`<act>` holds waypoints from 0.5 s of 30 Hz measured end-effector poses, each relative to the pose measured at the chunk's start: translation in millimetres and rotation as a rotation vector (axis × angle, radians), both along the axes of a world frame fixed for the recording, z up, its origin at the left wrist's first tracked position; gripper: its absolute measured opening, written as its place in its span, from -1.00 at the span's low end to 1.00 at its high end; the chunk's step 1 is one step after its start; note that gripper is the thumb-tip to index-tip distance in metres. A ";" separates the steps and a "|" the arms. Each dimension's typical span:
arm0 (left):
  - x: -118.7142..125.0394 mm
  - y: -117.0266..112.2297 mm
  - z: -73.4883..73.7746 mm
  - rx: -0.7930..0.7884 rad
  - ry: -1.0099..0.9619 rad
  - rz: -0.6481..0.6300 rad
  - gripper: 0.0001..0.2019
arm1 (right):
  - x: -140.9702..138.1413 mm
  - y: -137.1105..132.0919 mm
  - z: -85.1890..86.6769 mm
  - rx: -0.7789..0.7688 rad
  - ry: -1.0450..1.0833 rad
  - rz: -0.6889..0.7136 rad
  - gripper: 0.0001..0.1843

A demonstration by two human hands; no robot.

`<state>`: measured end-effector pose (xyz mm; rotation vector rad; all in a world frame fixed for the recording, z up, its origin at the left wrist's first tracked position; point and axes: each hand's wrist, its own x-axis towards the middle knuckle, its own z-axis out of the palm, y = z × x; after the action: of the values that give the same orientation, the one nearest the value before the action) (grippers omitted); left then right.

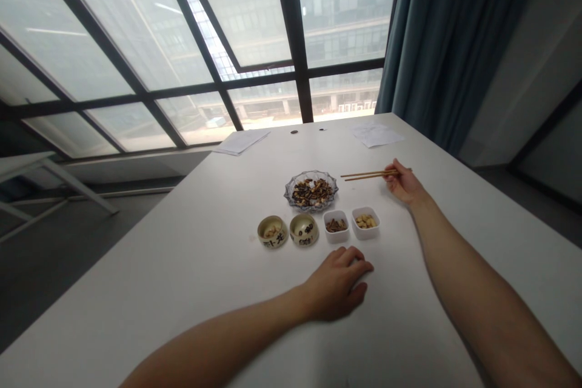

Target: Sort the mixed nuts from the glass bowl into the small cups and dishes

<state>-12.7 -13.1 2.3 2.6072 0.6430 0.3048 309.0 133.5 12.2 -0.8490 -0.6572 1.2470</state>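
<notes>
My right hand [404, 182] is closed around a pair of chopsticks [368, 175], whose tips point left towards a clear scalloped glass bowl [287, 197]. A mix of dark and pale dried pieces [313, 192] fills that bowl; the chopstick tips are apart from it. My left hand [339, 284] rests on the table with fingers loosely spread, holding nothing. Just beyond it are two square white dishes, one with brown pieces [336, 226], the other with pale yellowish pieces [365, 221]. To their left stand two round ceramic bowls with dark characters, one holding pale pieces [271, 231], the other a few dark ones [309, 227].
The white table [204, 242] stretches towards large windows [254, 6]. Papers lie at its far left [242, 142] and far right [376, 134]. A blue curtain [450, 42] hangs on the right. Another white table [27, 163] stands at the left.
</notes>
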 end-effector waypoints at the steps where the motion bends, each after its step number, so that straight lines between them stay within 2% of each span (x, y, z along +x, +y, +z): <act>1: 0.0 0.0 -0.1 0.002 0.000 0.000 -0.61 | -3.7 2.1 1.2 0.009 -0.018 -0.014 -0.56; 7: 0.0 -0.3 -0.7 0.000 -0.003 0.005 -0.61 | -30.7 11.4 17.5 0.078 -0.198 -0.064 -0.51; 11: 0.1 -0.4 0.2 0.002 0.002 0.000 -0.61 | -49.8 11.2 32.4 0.130 -0.348 -0.040 -0.50; 15: 0.1 -0.2 0.7 0.000 -0.004 0.003 -0.61 | -64.4 10.0 39.7 0.162 -0.450 -0.013 -0.47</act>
<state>-12.6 -13.4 3.0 2.6048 0.6449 0.3110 244.6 143.5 52.0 -1.0046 -1.0958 0.9795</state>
